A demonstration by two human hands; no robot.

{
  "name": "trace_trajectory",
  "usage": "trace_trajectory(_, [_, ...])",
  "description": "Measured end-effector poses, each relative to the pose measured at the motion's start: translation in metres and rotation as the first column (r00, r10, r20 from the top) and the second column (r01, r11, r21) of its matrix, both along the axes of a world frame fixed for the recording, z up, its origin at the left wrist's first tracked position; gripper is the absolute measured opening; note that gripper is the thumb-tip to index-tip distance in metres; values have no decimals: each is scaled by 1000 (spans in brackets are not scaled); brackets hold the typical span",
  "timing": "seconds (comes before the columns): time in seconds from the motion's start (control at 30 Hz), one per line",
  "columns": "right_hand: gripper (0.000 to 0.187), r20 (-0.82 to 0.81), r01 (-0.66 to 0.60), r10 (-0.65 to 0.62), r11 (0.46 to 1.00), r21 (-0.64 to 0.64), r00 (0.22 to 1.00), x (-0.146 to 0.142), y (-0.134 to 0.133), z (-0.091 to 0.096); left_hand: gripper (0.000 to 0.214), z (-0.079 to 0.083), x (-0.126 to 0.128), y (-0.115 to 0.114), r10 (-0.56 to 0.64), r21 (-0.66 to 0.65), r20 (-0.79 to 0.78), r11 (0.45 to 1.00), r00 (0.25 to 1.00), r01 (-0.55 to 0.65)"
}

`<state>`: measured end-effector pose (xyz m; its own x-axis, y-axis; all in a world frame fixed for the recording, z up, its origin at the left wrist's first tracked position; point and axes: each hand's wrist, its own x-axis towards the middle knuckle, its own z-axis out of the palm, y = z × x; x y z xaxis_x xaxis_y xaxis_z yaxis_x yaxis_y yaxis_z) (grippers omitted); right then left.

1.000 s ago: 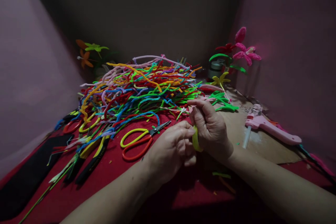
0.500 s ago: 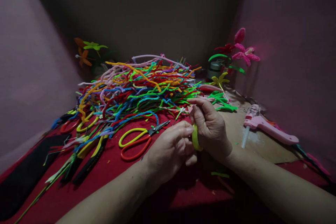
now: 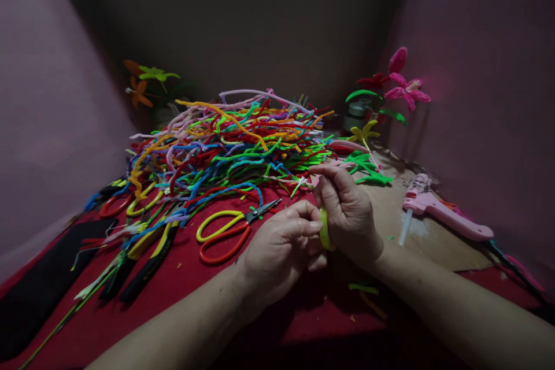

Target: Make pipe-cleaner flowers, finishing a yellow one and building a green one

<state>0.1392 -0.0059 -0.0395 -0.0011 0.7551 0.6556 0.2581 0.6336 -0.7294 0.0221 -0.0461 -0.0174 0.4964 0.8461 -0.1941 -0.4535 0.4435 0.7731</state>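
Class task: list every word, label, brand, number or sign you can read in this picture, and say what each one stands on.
No text can be read for certain.
Black-and-yellow tool handle: small pale lettering, too blurred and dark to read.
Pink glue gun: no readable lettering.
Red-and-yellow-handled scissors: no readable lettering.
Yellow strip: no readable lettering.
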Motion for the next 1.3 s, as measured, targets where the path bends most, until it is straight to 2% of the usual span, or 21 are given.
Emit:
trace_trajectory(0.2, [20,-5,-3,3,999,-36,1000,0,2,0,20,1,2,-1,6,-7,-31,1000,999,-7])
trace_trajectory(0.37, [18,-20,-8,7,998,-57,1000,0,2,1,5,3,2,2,-5,-19,32,1000,999,5])
trace_trajectory(0.87, [19,19,15,-14,999,-42,1000,1,0,2,8,1,1,1,-6,1,19,1000,1000,6])
trace_trajectory(1.07, [19,-11,0,-1,997,-72,1000,1,1,1,21,-1,1,0,-11,43,-1,999,1000,11])
trace_trajectory(1.23, [19,-3,2,-2,997,-76,1000,1,2,2,4,-1,1,0,-11,-3,5,1000,1000,11])
trace_trajectory(1.3, [18,21,7,-6,998,-55,1000,1,2,2,3,-1,2,0,7,-34,-7,999,1000,-7])
